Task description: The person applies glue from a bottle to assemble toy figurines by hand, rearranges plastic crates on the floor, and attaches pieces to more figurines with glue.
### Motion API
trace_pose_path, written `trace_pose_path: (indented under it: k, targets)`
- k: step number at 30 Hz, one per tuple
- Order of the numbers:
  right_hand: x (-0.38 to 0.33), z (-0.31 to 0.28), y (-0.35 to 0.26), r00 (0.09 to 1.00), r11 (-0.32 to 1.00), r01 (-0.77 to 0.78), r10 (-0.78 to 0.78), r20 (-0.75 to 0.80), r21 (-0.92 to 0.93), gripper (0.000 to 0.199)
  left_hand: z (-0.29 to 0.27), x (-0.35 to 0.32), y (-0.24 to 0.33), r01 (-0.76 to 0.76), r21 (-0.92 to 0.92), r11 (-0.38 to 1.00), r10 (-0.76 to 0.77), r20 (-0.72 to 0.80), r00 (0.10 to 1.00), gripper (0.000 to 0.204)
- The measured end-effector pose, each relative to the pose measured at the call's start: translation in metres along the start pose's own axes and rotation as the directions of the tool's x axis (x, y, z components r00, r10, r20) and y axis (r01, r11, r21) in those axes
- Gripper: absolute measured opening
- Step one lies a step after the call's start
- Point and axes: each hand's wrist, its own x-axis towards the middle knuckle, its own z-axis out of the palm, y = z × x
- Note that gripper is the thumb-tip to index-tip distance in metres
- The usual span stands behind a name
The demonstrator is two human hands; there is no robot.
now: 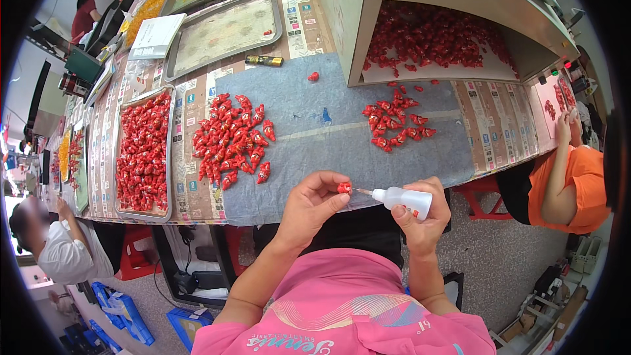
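Note:
Between the thumb and fingers of my left hand is a small red figurine piece. My right hand grips a white squeeze bottle lying on its side, its thin nozzle pointing left and close to the red piece; whether the tip touches it I cannot tell. Both hands are in front of the table's near edge. Beyond them on a grey cloth lie a larger pile of red figurines at left and a smaller group at right.
A metal tray full of red figurines stands at left. A nearly bare tray lies behind, beside a dark cylinder. At back right, a box-like cabinet holds many red pieces. People sit at left and right.

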Motion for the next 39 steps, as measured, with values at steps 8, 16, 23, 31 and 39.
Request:
trace_pose_path:
  k: [8, 16, 23, 31, 39]
  targets:
    - [-0.0018, -0.0011, -0.0036, 1.0, 1.0, -0.006, 0.006, 0.009, -0.001, 0.035, 0.0003, -0.0002, 0.0001, -0.011, -0.007, 1.0, 0.011, 0.005, 1.0, 0.027]
    - [-0.0017, 0.0003, -0.0047, 1.0, 1.0, -0.01, 0.01, 0.013, 0.014, 0.034, 0.0001, 0.0002, -0.0006, -0.007, 0.011, 1.0, 0.007, 0.003, 1.0, 0.026]
    - [-0.0034, 0.0011, -0.003, 1.0, 1.0, 0.015, -0.015, 0.011, 0.002, 0.034, -0.0004, -0.0008, -0.0013, -0.015, 0.017, 1.0, 0.015, 0.009, 1.0, 0.026]
    - [-0.0023, 0.002, -0.0011, 1.0, 1.0, -0.006, 0.006, 0.007, 0.022, 0.034, -0.0006, 0.0014, -0.0003, -0.017, 0.021, 1.0, 0.017, 0.021, 1.0, 0.025]
    - [-0.0017, 0.004, 0.0008, 1.0, 0.999, 0.005, -0.004, -0.015, 0.035, 0.034, 0.0002, 0.0013, 0.0006, -0.012, 0.015, 1.0, 0.012, 0.016, 1.0, 0.025]
